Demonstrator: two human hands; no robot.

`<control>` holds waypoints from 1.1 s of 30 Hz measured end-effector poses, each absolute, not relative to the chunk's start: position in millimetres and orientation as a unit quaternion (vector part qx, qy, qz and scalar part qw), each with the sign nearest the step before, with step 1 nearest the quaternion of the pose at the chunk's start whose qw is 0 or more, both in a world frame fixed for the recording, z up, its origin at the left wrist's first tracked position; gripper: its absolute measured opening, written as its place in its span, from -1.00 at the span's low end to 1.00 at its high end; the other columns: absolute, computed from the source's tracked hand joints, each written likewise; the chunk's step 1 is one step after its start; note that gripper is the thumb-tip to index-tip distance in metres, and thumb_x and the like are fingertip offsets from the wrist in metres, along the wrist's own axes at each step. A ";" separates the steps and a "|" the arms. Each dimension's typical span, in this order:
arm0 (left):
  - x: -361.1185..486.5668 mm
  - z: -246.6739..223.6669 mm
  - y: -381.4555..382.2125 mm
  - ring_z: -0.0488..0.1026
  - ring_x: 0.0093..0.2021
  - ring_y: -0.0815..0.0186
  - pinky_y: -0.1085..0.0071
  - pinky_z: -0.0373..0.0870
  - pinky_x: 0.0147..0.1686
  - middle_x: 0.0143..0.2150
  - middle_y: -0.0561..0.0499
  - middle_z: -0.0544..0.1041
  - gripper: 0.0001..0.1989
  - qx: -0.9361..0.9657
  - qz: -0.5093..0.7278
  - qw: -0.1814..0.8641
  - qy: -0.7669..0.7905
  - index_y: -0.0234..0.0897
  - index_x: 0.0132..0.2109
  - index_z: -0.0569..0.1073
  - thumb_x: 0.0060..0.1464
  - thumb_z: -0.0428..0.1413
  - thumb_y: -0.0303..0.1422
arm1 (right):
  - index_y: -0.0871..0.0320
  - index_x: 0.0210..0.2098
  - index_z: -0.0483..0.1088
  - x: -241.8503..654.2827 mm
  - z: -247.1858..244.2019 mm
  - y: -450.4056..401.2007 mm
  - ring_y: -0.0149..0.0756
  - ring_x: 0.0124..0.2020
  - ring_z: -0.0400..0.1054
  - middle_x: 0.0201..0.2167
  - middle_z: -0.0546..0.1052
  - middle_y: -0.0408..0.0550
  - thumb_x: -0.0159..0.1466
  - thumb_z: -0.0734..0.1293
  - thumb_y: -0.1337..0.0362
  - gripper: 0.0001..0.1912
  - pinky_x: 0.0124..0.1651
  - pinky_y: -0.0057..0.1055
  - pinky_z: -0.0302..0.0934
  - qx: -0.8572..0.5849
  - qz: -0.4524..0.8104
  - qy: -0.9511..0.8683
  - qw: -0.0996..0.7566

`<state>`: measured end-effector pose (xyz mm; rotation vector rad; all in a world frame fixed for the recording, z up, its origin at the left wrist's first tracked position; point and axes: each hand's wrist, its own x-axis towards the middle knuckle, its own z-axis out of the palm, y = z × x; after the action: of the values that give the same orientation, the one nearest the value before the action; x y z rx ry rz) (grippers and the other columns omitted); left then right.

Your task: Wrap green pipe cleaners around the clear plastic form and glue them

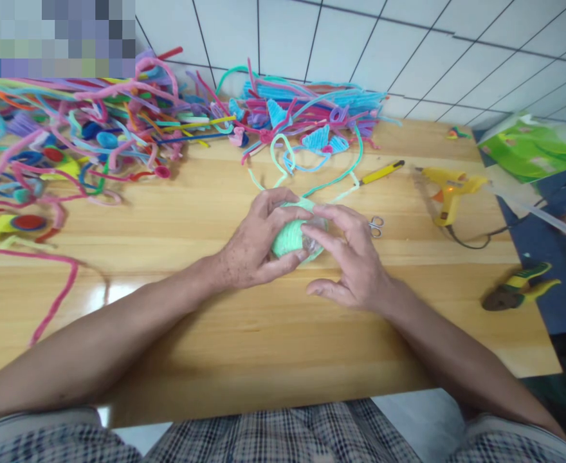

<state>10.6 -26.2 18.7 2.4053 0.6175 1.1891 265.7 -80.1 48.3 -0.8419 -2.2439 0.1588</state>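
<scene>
A rounded piece wound with light green pipe cleaner is between my hands above the wooden table, with a clear, shiny part showing on its right side. My left hand is wrapped round its left side, thumb below and fingers over the top. My right hand is at the right side, fingertips touching the piece near the clear part, thumb stretched out apart from it. Green pipe cleaner strands lie just behind the piece.
Piles of coloured pipe cleaners cover the back left of the table. To the right are small scissors, a yellow cutter, a yellow glue gun with its cord, pliers and a green package.
</scene>
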 end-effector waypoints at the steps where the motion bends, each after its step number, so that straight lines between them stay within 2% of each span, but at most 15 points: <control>1: 10.4 18.8 -26.3 0.43 0.43 -0.03 -0.13 0.51 0.41 0.38 -0.25 0.42 -0.49 0.858 0.422 0.192 0.220 -0.10 0.46 0.35 0.54 0.16 -0.05 | -0.17 0.68 0.22 265.8 48.0 -80.3 0.29 0.48 0.44 0.52 0.45 0.17 0.54 0.31 -0.41 -0.11 0.53 0.39 0.37 -0.330 0.061 -0.870 0.360; 7: 9.0 19.2 -24.6 0.44 0.42 -0.07 -0.18 0.51 0.41 0.38 -0.25 0.44 -0.45 0.860 0.418 0.195 0.219 -0.07 0.48 0.34 0.51 0.18 -0.03 | -0.10 0.71 0.18 266.6 51.1 -81.1 0.29 0.47 0.45 0.52 0.45 0.22 0.54 0.32 -0.38 -0.08 0.49 0.37 0.43 -0.328 0.057 -0.861 0.384; 11: 9.0 21.1 -24.8 0.43 0.42 -0.07 -0.17 0.51 0.41 0.38 -0.24 0.42 -0.47 0.861 0.414 0.196 0.219 -0.08 0.47 0.34 0.52 0.19 -0.07 | -0.15 0.67 0.24 266.1 53.5 -82.9 0.28 0.52 0.43 0.55 0.43 0.17 0.58 0.28 -0.35 -0.18 0.52 0.38 0.40 -0.341 0.075 -0.864 0.362; 14: 9.7 22.1 -25.3 0.44 0.41 -0.05 -0.13 0.53 0.41 0.37 -0.24 0.42 -0.49 0.861 0.419 0.193 0.215 -0.09 0.46 0.35 0.53 0.17 -0.05 | -0.15 0.61 0.34 265.5 54.6 -83.1 0.21 0.50 0.45 0.51 0.49 0.14 0.58 0.31 -0.32 -0.24 0.51 0.30 0.43 -0.354 0.116 -0.826 0.423; 17: 10.2 22.3 -25.4 0.44 0.41 -0.04 -0.10 0.54 0.40 0.35 -0.24 0.42 -0.50 0.859 0.425 0.192 0.210 -0.11 0.45 0.36 0.52 0.18 -0.08 | -0.14 0.35 0.55 264.0 52.5 -79.9 0.04 0.32 0.58 0.29 0.65 0.04 0.54 0.48 -0.12 -0.53 0.39 0.13 0.54 -0.388 0.174 -0.745 0.514; 19: 9.9 22.0 -25.4 0.44 0.41 -0.04 -0.10 0.54 0.40 0.35 -0.24 0.42 -0.49 0.858 0.426 0.191 0.214 -0.11 0.45 0.36 0.52 0.18 -0.09 | -0.08 0.08 0.63 262.6 49.9 -76.6 -0.12 0.04 0.66 0.01 0.73 -0.05 0.50 0.55 -0.04 -0.72 0.16 -0.07 0.61 -0.435 0.236 -0.669 0.554; 20: 9.6 21.8 -25.4 0.43 0.41 -0.04 -0.11 0.53 0.40 0.35 -0.24 0.41 -0.49 0.858 0.424 0.191 0.218 -0.11 0.46 0.35 0.51 0.18 -0.10 | -0.05 -0.05 0.63 262.0 48.7 -74.9 -0.19 -0.11 0.65 -0.14 0.72 -0.11 0.48 0.57 -0.07 -0.73 0.02 -0.17 0.60 -0.458 0.269 -0.630 0.566; 21: 9.3 21.5 -25.4 0.43 0.42 -0.04 -0.12 0.53 0.41 0.36 -0.24 0.41 -0.49 0.860 0.419 0.189 0.223 -0.09 0.46 0.35 0.51 0.18 -0.09 | -0.03 -0.16 0.60 261.5 47.7 -73.5 -0.25 -0.24 0.60 -0.26 0.69 -0.16 0.45 0.59 -0.12 -0.67 -0.10 -0.24 0.56 -0.476 0.298 -0.597 0.573; 23: 8.4 20.8 -25.2 0.43 0.43 -0.06 -0.16 0.52 0.43 0.36 -0.23 0.42 -0.48 0.863 0.410 0.187 0.229 -0.08 0.47 0.35 0.52 0.17 -0.07 | 0.00 -0.28 0.56 260.9 46.6 -71.3 -0.32 -0.38 0.49 -0.42 0.61 -0.23 0.41 0.60 -0.23 -0.54 -0.21 -0.30 0.47 -0.499 0.340 -0.549 0.578; 28: 7.5 18.8 -24.5 0.46 0.39 -0.08 -0.17 0.57 0.39 0.35 -0.25 0.45 -0.46 0.852 0.424 0.212 0.220 -0.01 0.47 0.37 0.51 0.22 -0.02 | 0.02 -0.39 0.45 260.8 49.9 -68.8 -0.36 -0.43 0.39 -0.51 0.47 -0.26 0.38 0.57 -0.34 -0.39 -0.22 -0.33 0.42 -0.494 0.402 -0.504 0.583; 33: 8.1 17.7 -22.6 0.46 0.40 -0.06 -0.16 0.58 0.38 0.35 -0.23 0.43 -0.45 0.856 0.427 0.196 0.216 -0.05 0.47 0.37 0.50 0.24 -0.03 | 0.00 -0.52 0.25 262.0 54.3 -64.1 -0.40 -0.57 0.19 -0.63 0.23 -0.32 0.32 0.57 -0.42 -0.25 -0.44 -0.37 0.26 -0.479 0.465 -0.453 0.590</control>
<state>8.1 -22.6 17.7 2.3972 0.6056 1.1968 262.0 -64.1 54.3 -1.1153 -1.0545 1.0827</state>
